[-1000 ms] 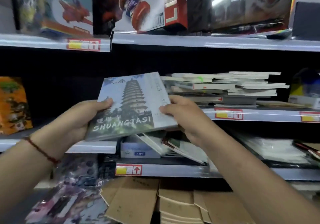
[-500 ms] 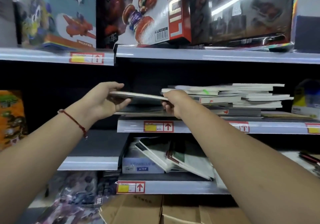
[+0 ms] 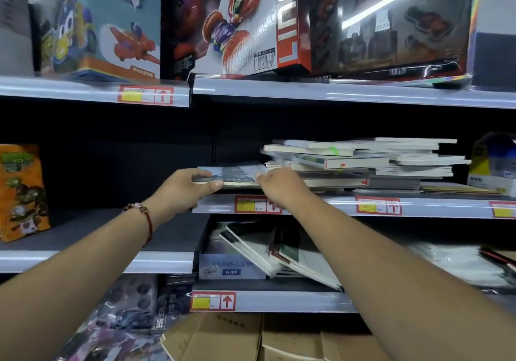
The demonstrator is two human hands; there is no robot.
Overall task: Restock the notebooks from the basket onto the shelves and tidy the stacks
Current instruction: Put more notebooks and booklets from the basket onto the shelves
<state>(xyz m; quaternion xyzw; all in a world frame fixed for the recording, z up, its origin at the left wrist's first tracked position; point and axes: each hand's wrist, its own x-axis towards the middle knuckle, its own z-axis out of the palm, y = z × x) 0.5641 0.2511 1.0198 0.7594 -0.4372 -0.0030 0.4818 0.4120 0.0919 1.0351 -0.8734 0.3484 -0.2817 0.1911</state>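
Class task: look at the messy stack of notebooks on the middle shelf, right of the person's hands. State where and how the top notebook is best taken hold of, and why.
Probably grip the top notebook by its front edge, coming from the aisle side. It lies flat on the messy stack, its thin white edge facing outward, so a thumb-over, fingers-under pinch fits; the shelf back blocks other sides.

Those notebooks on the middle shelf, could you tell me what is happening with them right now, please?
A person is setting a pagoda-cover notebook flat onto the middle shelf, just left of the uneven notebook stack. The left hand grips its left edge, thumb underneath, and the right hand holds its right edge. More notebooks lean loosely on the shelf below. No basket is in view.
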